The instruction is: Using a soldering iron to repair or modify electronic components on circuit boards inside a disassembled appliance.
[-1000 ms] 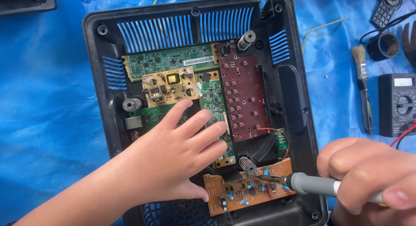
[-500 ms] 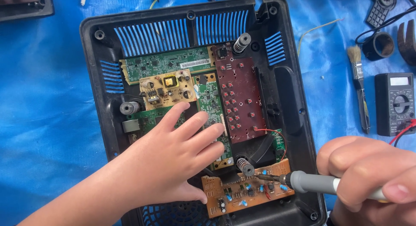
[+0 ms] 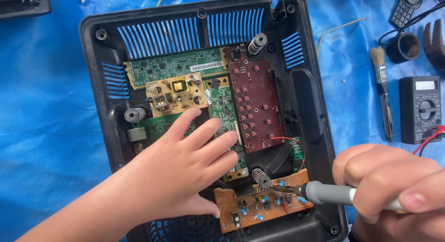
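Nearest the camera, the right hand was closed around the grey handle of a soldering iron, its thin tip resting on the upper edge of a small orange circuit board at the bottom of an open black plastic case. The left hand lay open and flat, fingers spread across the green board in the middle of the case, the thumb just beside the orange board's left end. To do this step well, the tip would best touch only the one joint, clear of the coiled spring standing just above it and the thin red wire that looped nearby; the flat hand looked well placed to keep the case from sliding, though its thumb sat close to the hot work. Further up sat a dark red button board and a tan board. Off to the right, on the blue sheet, lay a brush and a black meter.
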